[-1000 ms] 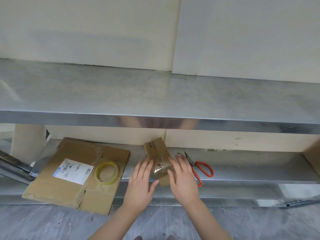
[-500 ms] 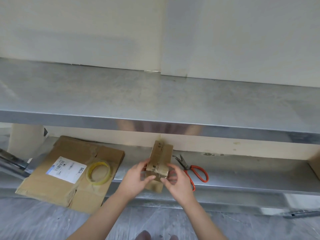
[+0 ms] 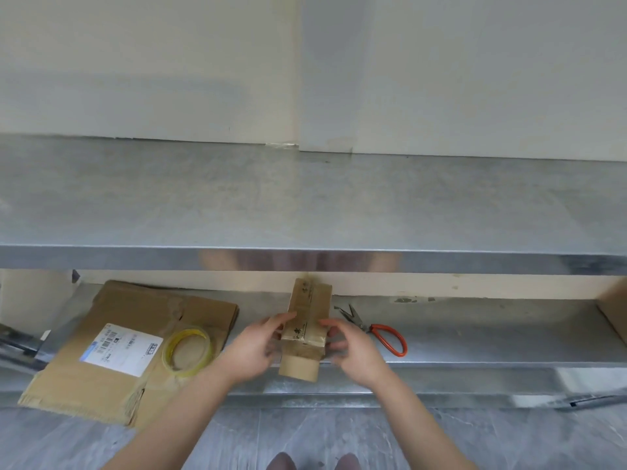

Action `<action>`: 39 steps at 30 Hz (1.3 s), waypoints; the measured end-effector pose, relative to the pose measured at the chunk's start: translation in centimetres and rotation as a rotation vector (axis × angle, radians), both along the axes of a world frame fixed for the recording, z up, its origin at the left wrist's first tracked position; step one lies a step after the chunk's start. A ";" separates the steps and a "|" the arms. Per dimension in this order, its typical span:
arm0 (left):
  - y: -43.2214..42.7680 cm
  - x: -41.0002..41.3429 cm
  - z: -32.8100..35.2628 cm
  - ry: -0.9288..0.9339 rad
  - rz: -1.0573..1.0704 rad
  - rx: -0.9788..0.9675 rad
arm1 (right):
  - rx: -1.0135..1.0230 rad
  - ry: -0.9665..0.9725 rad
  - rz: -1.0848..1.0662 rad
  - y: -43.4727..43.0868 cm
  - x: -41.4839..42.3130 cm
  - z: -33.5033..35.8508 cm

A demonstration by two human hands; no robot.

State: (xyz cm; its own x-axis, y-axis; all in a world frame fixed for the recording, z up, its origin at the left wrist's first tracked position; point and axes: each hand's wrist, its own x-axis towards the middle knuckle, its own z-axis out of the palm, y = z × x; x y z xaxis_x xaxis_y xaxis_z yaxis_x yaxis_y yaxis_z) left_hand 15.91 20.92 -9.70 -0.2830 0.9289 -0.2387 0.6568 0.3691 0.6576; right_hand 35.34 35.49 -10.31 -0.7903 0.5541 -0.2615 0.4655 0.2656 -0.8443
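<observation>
Head view looks down on a low metal shelf (image 3: 475, 337) under a wider steel top. Both hands grip a small taped cardboard box (image 3: 307, 320) that sits near the middle of the shelf, its near end jutting over the front edge and its far end pointing at the back wall. Left hand (image 3: 251, 351) holds the box's left side with the thumb laid on top; right hand (image 3: 356, 354) holds the right side, fingers curled against it. Red-handled scissors (image 3: 376, 329) lie just beside the right hand, further along the shelf. Toward the left end, a flattened carton (image 3: 118, 340) with a shipping label overhangs the front edge, and a roll of clear tape (image 3: 187, 348) rests on it.
</observation>
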 end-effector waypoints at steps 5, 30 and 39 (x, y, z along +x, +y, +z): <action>1.7 -1.8 1.2 -0.083 -0.068 -0.050 | -0.041 0.052 -0.029 0.7 -0.3 0.5; 0.8 2.3 3.4 -0.675 0.452 0.231 | -0.315 0.161 -0.487 -5.4 -2.4 1.6; 0.1 1.5 7.5 -0.724 0.542 0.503 | -0.049 0.325 -0.491 -6.0 -3.1 7.1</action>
